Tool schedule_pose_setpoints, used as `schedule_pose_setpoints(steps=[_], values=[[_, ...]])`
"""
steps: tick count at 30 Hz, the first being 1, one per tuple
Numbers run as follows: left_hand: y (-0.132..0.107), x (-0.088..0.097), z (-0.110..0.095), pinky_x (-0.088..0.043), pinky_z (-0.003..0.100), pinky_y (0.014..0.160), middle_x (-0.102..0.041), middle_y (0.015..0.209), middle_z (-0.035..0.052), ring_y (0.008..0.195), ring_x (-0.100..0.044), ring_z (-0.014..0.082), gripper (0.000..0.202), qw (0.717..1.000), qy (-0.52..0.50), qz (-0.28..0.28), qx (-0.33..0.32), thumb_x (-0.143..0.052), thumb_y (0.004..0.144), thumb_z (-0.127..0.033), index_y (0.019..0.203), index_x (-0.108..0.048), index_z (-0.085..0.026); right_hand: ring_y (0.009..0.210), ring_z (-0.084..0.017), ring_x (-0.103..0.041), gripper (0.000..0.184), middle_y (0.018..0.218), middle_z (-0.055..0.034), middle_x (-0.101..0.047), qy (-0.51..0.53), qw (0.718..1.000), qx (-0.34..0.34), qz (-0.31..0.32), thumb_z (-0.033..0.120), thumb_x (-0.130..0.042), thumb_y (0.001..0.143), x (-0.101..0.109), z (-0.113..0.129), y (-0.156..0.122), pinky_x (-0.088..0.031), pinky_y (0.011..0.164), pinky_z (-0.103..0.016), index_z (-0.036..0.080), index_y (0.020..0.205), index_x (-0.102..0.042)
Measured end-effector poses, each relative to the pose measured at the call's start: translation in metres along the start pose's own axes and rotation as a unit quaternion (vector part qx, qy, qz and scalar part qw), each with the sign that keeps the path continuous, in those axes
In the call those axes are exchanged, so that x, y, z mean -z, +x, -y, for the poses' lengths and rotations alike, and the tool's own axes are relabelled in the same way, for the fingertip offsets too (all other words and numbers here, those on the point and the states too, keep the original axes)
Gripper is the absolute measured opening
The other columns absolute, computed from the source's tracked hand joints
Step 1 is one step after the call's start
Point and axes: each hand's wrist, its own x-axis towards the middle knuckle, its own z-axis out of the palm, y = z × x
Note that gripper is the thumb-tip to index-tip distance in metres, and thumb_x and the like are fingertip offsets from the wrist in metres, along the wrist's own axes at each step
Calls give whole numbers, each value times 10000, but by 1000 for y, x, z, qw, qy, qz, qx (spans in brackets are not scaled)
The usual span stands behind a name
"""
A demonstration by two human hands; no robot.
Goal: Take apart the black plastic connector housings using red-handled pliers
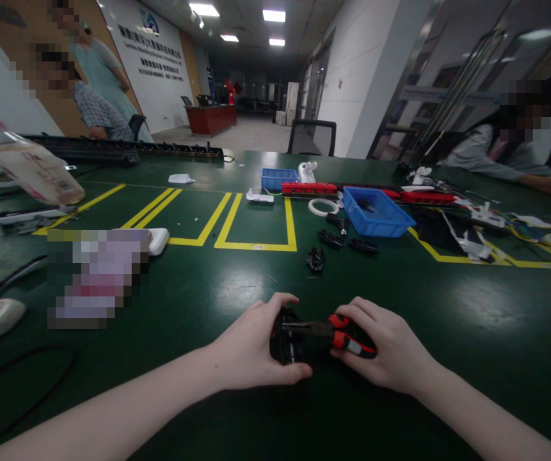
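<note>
The left hand (251, 346) is clamped on a black part (290, 352), thumb and fingers around it, at the clock's centre. At three o'clock, apart from it, the right hand (390, 342) is wrapped round red-and-black pliers (352, 342), their jaws pointing to nine (whether they pinch the part, I cannot tell). Towards one o'clock lie a small black piece (316, 259) and, farther out, a blue basket (381, 223).
</note>
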Motion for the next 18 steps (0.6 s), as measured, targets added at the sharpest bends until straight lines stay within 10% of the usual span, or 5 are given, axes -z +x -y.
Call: schedule_pose_setpoints(steps=[18], values=[[1,6,-2,-426,364,782,-613,997,59,882,-568,239,625,999,22,22,-40,-751,668,-472,1162,-502,-179,717,-177,-588,333,865,-55,-598,-3,1000,17,-9,415,-597,793,-4,-6,-2,-472,609,-298,194,1026,-508]])
